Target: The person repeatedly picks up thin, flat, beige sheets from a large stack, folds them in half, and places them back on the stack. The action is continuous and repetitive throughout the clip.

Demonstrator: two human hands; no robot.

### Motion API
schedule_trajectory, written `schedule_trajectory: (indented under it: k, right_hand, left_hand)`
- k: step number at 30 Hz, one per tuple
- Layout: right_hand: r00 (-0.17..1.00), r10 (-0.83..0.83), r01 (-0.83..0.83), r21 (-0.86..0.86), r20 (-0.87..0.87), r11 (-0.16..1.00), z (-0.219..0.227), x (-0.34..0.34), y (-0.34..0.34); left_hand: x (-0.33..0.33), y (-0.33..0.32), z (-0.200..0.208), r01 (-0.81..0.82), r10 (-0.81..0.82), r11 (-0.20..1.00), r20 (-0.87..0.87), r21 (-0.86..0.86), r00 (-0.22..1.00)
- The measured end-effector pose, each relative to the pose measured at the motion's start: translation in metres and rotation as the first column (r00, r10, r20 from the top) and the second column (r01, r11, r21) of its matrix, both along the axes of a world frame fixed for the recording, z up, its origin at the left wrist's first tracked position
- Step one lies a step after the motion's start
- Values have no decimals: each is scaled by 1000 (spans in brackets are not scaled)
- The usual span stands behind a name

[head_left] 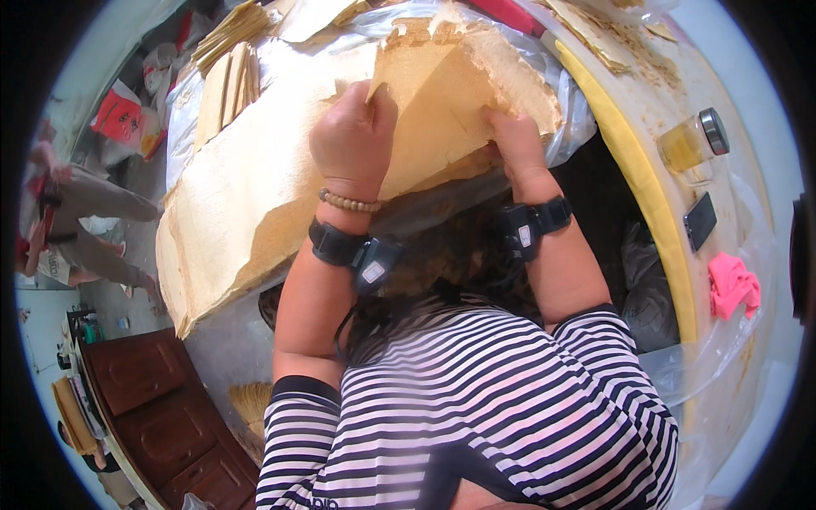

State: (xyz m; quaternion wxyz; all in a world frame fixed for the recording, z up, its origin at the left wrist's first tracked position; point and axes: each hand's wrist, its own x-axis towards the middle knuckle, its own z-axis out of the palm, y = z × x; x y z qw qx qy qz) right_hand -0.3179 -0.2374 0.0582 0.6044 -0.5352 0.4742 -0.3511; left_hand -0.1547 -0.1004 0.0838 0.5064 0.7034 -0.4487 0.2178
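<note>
A large, thin tan sheet with a ragged, flaky far edge is tilted up between my hands. What it is made of I cannot tell. My left hand is closed on its left edge, fingers curled in and thumb uppermost. On the near right side of the same sheet, my right hand grips the edge, its fingers partly hidden underneath. Below and to the left lies a stack of wide tan sheets, its near edge hanging toward me. Sunlight washes out part of its surface.
Bundles of folded tan sheets lie at the far left. On the right-hand table are a lidded glass jar of yellow liquid, a dark phone and a pink cloth. Another person stands at left, near a brown cabinet.
</note>
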Motion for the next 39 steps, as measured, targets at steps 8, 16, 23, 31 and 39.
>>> schedule_trajectory:
  k: [8,16,23,31,39]
  right_hand:
    - [956,64,-293,-941,-286,173,30,9,31]
    - [652,44,-706,-586,-757,398,5,52,5]
    - [678,38,-664,-589,-734,461,9,62,-6]
    - [886,-45,-434,-859,-462,272,-7,83,-23]
    - [827,276,-559,-767,-490,314,-14,81,-41]
  left_hand:
    - [-24,-8,-4,52,-68,994,166,99,984]
    - [-30,-12,9,69,-109,978,196,199,975]
    - [-30,-10,18,61,-88,989,204,133,975]
    - [-21,-3,29,50,-61,992,95,118,994]
    - [-30,-3,34,162,-184,979,191,126,964]
